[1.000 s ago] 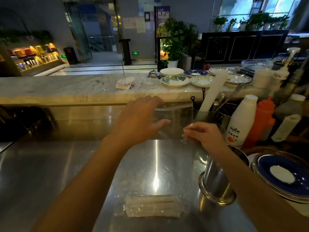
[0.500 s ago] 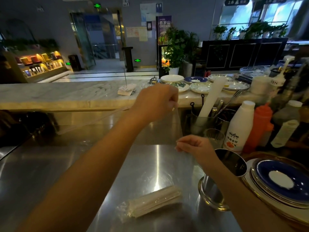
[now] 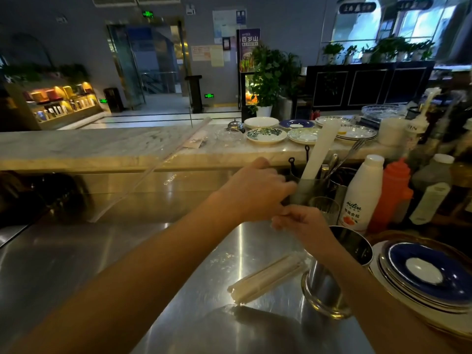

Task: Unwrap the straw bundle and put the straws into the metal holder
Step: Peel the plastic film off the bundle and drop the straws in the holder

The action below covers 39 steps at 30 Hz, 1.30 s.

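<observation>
A bundle of white straws (image 3: pixel 267 279) lies at a slant on the steel counter (image 3: pixel 127 251), its upper end close to the metal holder (image 3: pixel 322 284). The holder stands upright at the right, partly behind my right forearm. My left hand (image 3: pixel 255 192) and my right hand (image 3: pixel 302 224) meet just behind the holder, fingers pinched on a sheet of clear plastic wrap (image 3: pixel 153 169). The wrap stretches away up and to the left, over the marble ledge.
Behind the hands stand a glass (image 3: pixel 328 208), a tub of utensils with a white roll (image 3: pixel 319 152), a white bottle (image 3: pixel 362 192) and an orange squeeze bottle (image 3: pixel 392 195). Stacked plates (image 3: pixel 429 272) sit at the right edge. More plates (image 3: pixel 265 135) line the marble ledge.
My left hand has come down from its raised position to meet the right hand. The clear wrap now trails to the left. The straw bundle lies more slanted and nearer the holder.
</observation>
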Tool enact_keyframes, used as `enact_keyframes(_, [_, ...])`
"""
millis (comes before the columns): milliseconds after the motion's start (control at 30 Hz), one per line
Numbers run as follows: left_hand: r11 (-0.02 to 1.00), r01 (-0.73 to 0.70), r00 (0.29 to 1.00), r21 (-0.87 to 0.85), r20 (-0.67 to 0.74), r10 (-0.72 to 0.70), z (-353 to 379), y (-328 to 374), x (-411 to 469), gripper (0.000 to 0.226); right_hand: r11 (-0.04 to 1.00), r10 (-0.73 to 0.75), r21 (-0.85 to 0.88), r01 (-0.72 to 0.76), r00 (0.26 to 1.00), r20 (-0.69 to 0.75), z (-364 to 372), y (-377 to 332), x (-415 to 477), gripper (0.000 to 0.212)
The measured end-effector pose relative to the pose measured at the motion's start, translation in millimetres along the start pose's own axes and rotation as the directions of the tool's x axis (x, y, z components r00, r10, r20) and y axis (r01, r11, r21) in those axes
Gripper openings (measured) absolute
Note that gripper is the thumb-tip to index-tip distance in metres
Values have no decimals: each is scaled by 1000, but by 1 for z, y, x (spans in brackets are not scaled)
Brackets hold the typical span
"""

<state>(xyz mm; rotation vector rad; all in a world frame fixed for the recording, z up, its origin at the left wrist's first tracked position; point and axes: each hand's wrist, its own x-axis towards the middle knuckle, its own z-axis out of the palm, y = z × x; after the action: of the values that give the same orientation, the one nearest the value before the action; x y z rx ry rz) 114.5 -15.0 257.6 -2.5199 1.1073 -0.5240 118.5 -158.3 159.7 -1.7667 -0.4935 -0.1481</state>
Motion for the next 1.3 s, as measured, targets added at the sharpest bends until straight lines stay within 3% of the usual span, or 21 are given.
enact_keyframes(133, [1000,7,997,-20,83,-6,9,-4,0,7,1000,-1,7,1,999,-35,-6,-3,0,16])
enact_keyframes(300, [991,90,996,-99,27,-88,6,-20,-3,5,992,110,-52,-111,994,-21,-13,15,-16,14])
enact_keyframes(433, [973,169,986,-156,26,-167,2,-30,-7,10,976,182,-106,-192,979,-92,-20,32,-29,9])
enact_keyframes(633, [937,253,967,-242,57,-247,-2,-41,-15,18,967,100,-220,-128,986,-132,-28,24,-30,15])
enact_keyframes(833, [900,308,946,-307,-2,-325,3,-59,-36,10,989,6,-139,-40,972,-234,-37,3,-18,10])
enact_keyframes(967, [875,370,928,-313,77,-365,21,-63,-53,6,986,-18,-164,-12,983,-180,-38,-5,-8,11])
enact_keyframes(1100, [854,412,909,-316,206,-363,45,-58,-68,7,893,168,-427,-140,985,30,-33,11,-2,9])
enact_keyframes(1200, [815,432,900,-386,239,-364,54,-59,-81,5,925,204,-328,-193,979,2,-35,21,-6,13])
enact_keyframes(1300, [795,453,891,-403,217,-398,56,-64,-90,5,944,114,-305,-128,992,-62,-41,20,-7,16])
